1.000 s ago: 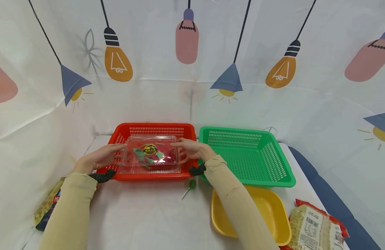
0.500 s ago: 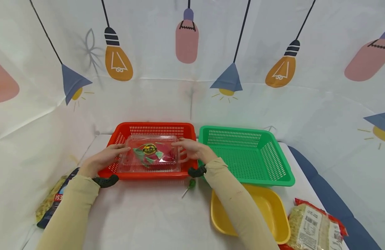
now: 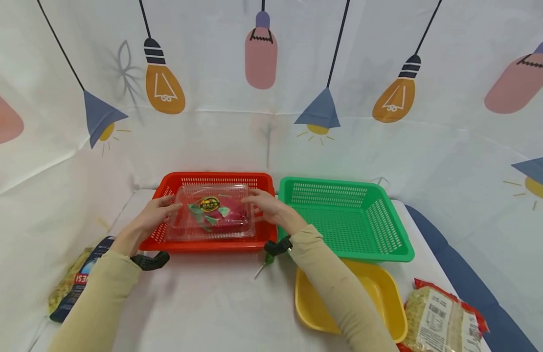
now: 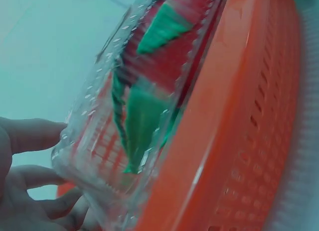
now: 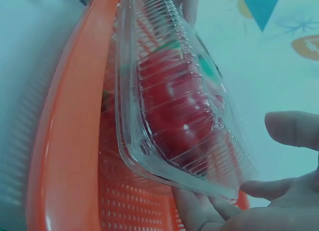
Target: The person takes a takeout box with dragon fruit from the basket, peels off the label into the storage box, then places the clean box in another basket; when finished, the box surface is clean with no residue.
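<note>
A clear plastic clamshell box point(image 3: 183, 212) with a black-and-gold label is held tilted above the red basket point(image 3: 214, 247). Inside lies a red dragon fruit point(image 5: 174, 109) with green scales. My left hand point(image 3: 150, 220) grips the box's left end; in the left wrist view its thumb meets one corner and the other fingers curl beneath. At the right end, my right hand point(image 3: 273, 210) holds the box with fingers under its rim. The right wrist view shows that thumb raised, apart from the plastic. Part of the basket's inside is hidden below the box.
Right of the red basket stands a green basket point(image 3: 342, 222); in front of it, a yellow tub point(image 3: 377, 283), partly under my right sleeve. A green lollipop point(image 3: 267, 261) lies on the table. Pasta bags lie left point(image 3: 78, 278) and right point(image 3: 443, 313). A printed cloth hangs behind.
My left hand has moved in from beside the box and taken hold of its left end. The box has risen a little out of the red basket between both hands.
</note>
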A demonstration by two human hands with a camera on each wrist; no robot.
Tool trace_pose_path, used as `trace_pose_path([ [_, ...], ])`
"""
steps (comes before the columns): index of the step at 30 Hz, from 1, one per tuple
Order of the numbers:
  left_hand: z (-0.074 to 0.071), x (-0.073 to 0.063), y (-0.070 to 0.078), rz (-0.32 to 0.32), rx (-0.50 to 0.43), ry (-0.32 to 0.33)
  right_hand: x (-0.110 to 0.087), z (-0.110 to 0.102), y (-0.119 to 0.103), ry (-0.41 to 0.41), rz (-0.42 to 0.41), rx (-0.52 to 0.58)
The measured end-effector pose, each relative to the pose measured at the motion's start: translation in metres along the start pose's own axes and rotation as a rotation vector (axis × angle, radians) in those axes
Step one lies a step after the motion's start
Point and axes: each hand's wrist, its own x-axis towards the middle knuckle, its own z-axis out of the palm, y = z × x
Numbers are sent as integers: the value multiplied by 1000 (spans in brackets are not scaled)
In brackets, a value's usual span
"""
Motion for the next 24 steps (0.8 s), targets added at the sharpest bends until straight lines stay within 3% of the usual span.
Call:
trace_pose_path([
  [5,4,-8,6,13,-27,44,-7,4,-5,8,-21,-9],
  [14,13,-21,17,-35,-104,125,-26,2,-7,42,-70,24],
  [24,20,-35,28,47,-126,201,-45,3,-7,84,-129,40],
])
